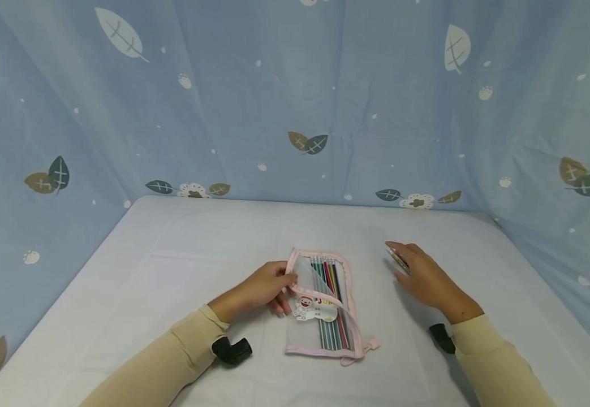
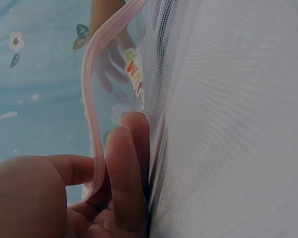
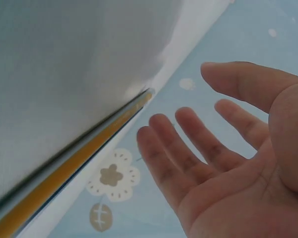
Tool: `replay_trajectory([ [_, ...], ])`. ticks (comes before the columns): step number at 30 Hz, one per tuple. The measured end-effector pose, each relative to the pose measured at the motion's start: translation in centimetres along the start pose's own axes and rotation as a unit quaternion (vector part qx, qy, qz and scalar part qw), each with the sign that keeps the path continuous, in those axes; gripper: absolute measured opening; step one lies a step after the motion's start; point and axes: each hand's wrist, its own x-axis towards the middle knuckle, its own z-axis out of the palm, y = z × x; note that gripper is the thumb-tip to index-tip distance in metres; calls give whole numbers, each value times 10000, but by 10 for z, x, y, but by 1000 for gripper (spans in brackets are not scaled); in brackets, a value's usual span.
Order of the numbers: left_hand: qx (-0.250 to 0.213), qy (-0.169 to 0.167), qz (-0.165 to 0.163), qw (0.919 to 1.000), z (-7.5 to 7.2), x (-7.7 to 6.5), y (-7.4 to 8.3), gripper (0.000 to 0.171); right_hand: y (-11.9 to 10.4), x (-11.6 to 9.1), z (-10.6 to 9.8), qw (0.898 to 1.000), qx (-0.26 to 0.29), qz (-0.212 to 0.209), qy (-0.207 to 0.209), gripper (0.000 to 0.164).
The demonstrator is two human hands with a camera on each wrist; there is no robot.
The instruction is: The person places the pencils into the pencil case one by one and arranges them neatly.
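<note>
A see-through mesh pencil case [image 1: 305, 333] with pink trim lies on the white table, its upper layer folded back at the top. My left hand [image 1: 266, 285] pinches the pink edge [image 2: 92, 119] at its left side between thumb and fingers. Several pencils [image 1: 329, 271] in green, red and dark colours lie inside it. To the right, my right hand [image 1: 422, 277] is over a few loose pencils [image 1: 398, 258], partly hidden by it. From the right wrist, the pencils [image 3: 84, 153] show yellow and dark sides, apart from the spread fingers [image 3: 208, 144].
A pink zip pull [image 1: 371, 345] sticks out at the case's lower right corner. The white table [image 1: 198, 237] meets a blue leaf-patterned curtain [image 1: 254, 102] at the back and sides. Each wrist wears a black strap-on device [image 1: 232, 350].
</note>
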Motion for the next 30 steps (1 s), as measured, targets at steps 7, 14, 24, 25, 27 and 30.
replay_trajectory([
  [7,80,33,0,10000,0,-1,1,25,8,0,-3,9993,49,281,-222,69],
  [14,76,-19,-2,10000,0,-2,2,27,11,-1,-2,9988,-24,360,-333,68],
  [24,44,-25,-38,10000,0,-1,1,27,15,-1,1,9983,-19,363,-465,69],
  [25,54,-17,-45,10000,0,-1,1,27,15,-1,1,9982,-20,352,-479,70],
  [27,54,-4,-55,10000,-1,-1,1,27,14,-1,1,9984,-22,323,-469,71],
  [30,61,-1,-44,10000,-1,0,0,27,13,-1,2,9985,11,315,-455,71],
])
